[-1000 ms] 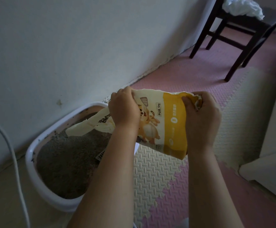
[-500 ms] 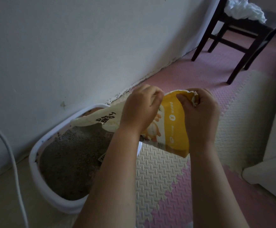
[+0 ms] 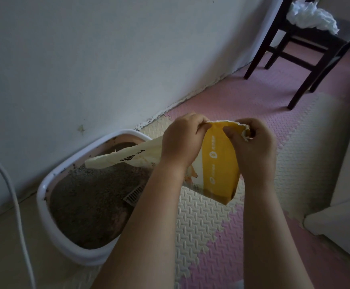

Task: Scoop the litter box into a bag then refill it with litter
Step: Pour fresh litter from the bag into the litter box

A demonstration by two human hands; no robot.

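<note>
A yellow and cream litter bag (image 3: 218, 163) hangs tilted in the air, its limp open end (image 3: 115, 161) drooping over the litter box. My left hand (image 3: 182, 140) grips the bag's upper edge in the middle. My right hand (image 3: 251, 144) pinches the crumpled top corner to the right. The white-rimmed litter box (image 3: 51, 184) stands on the floor against the wall, filled with grey litter (image 3: 86, 205). A slotted scoop (image 3: 133, 195) lies half buried in the litter, partly hidden by my left forearm.
A white cable (image 3: 18, 215) runs down the left side. A dark wooden chair (image 3: 307, 49) with a crumpled white bag (image 3: 311, 16) on its seat stands at the back right. Pink and cream foam mats (image 3: 201, 226) cover the floor. Pale furniture (image 3: 349, 184) borders the right.
My left hand has slid along the bag's top edge toward my right hand, bunching the bag. The open end has sagged lower over the box.
</note>
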